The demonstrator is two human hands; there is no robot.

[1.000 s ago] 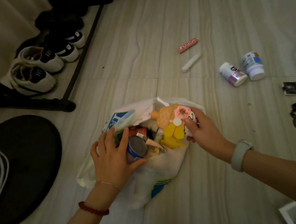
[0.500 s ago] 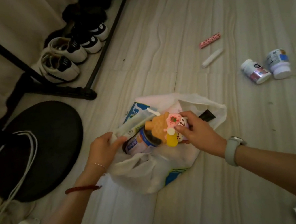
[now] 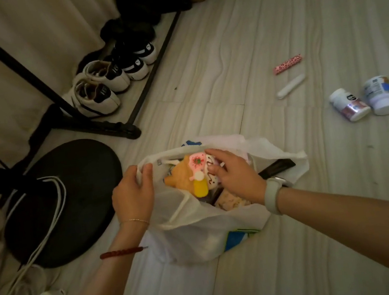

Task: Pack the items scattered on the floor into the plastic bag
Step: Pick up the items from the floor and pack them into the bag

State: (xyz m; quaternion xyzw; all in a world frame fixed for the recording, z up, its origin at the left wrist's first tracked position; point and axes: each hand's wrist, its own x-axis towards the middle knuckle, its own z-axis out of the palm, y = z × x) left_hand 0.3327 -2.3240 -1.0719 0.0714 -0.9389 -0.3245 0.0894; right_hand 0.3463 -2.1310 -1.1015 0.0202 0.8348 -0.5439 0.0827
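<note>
The plastic bag (image 3: 201,234) rim is pinched shut in the left hand (image 3: 132,197); the right hand (image 3: 235,174) rests loosely curled on a toy (image 3: 187,176) inside. Two bottles (image 3: 349,106) lie on the floor (image 3: 307,269), well right, nearer the right hand.

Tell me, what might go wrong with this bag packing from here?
The plastic bag looks full: the orange toy sits at its mouth under the right hand, so it could tip out. Only the left hand holds the rim, so the bag may sag. Two bottles, a pink tube and a white tube lie on the floor and might not fit.
</note>
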